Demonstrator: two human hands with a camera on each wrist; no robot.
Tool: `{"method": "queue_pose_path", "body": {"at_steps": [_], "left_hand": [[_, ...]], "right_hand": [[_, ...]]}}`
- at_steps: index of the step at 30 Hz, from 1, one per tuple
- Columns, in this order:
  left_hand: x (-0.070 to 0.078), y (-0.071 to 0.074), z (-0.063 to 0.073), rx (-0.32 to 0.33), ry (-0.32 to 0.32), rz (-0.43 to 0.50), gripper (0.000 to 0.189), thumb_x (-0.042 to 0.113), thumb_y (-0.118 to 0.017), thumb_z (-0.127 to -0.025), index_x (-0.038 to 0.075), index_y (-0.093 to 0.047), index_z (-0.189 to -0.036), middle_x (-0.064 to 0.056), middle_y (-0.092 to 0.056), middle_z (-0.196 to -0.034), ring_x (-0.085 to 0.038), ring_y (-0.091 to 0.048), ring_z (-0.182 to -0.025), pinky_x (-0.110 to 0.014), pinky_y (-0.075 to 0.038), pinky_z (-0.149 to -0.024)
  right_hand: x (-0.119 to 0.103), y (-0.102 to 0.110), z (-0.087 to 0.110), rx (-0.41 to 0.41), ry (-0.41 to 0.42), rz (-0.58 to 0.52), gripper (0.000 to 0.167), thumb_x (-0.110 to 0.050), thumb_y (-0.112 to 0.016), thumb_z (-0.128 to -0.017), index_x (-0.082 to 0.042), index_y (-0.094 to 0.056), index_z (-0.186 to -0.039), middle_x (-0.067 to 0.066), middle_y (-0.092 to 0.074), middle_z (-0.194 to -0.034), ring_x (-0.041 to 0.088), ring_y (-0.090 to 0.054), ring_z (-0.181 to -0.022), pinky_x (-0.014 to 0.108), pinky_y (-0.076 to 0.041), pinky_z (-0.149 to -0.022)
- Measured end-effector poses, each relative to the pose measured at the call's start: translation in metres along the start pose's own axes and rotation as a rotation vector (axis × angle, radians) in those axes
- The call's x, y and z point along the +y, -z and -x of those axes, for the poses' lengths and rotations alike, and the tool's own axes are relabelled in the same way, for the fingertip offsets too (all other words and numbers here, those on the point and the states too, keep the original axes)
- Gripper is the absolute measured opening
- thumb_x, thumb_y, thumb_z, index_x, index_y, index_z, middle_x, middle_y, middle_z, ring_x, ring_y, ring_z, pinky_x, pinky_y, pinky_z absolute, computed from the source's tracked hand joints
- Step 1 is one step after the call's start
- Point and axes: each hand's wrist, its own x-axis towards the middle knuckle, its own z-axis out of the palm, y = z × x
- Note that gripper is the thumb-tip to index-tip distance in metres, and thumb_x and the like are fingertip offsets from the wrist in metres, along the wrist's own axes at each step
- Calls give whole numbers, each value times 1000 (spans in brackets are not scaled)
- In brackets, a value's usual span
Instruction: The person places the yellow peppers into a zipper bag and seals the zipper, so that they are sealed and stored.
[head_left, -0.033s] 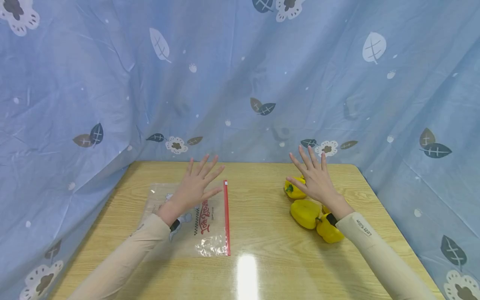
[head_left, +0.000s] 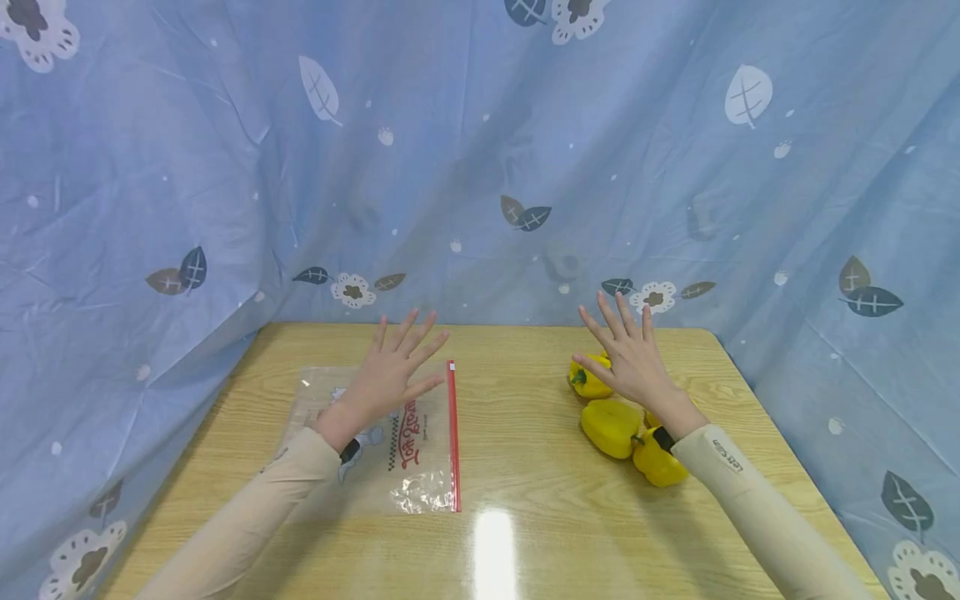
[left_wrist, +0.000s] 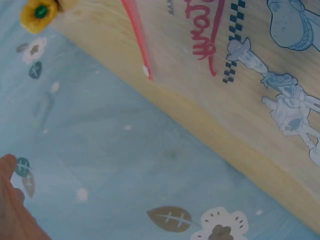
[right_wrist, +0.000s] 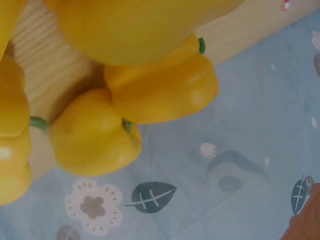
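My left hand [head_left: 380,379] is held with fingers spread above a clear zip bag [head_left: 431,492], holding nothing. The bag lies flat, with a red zip strip [head_left: 454,433] along its right side and red lettering and cartoon figures printed on it. On the right, my right hand [head_left: 633,367] hovers over several yellow bell peppers [head_left: 611,427], its fingers also spread and gripping nothing. Part of the pepper group is hidden behind that hand and wrist. Up close in the right wrist view, the yellow peppers [right_wrist: 165,92] show green stems.
Both hands are over a light wooden table [head_left: 525,467], whose far edge meets a blue curtain [head_left: 465,167] printed with leaves and flowers. The curtain also hangs along the left and right sides. A bright reflection shows on the tabletop near the front.
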Motion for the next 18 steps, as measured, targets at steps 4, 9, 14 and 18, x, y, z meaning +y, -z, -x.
{"method": "queue_pose_path", "body": {"at_steps": [4,9,14,18], "left_hand": [[-2,-1,0,4,1,12,70,48,-53,-90,26,-22,-148,-2,-4,-157,-28,0,-143,-58,6,-111],[-5,-3,1,7,-1,18,70,49,-53,-89,26,-22,-148,-4,-8,-156,-30,-3,-143,-59,5,-110],[-7,-5,1,7,3,19,70,50,-51,-90,25,-22,-148,-3,-5,-157,-30,-4,-143,-58,6,-111],[-8,-7,6,-13,23,36,69,51,-50,-90,26,-20,-148,2,2,-157,-26,3,-143,-59,6,-110]], "right_hand": [[2,-1,0,-15,6,29,78,-59,-48,-88,-24,-17,-149,5,4,-157,27,11,-142,62,7,-108],[4,-4,0,-13,11,32,78,-60,-49,-87,-24,-17,-149,3,6,-156,25,13,-142,61,10,-108],[5,-4,-1,-14,5,19,78,-60,-46,-88,-22,-18,-149,3,6,-156,25,13,-142,58,13,-109],[4,-5,1,-37,-6,14,78,-60,-46,-88,-22,-16,-149,5,6,-156,25,15,-142,59,13,-108]]}}
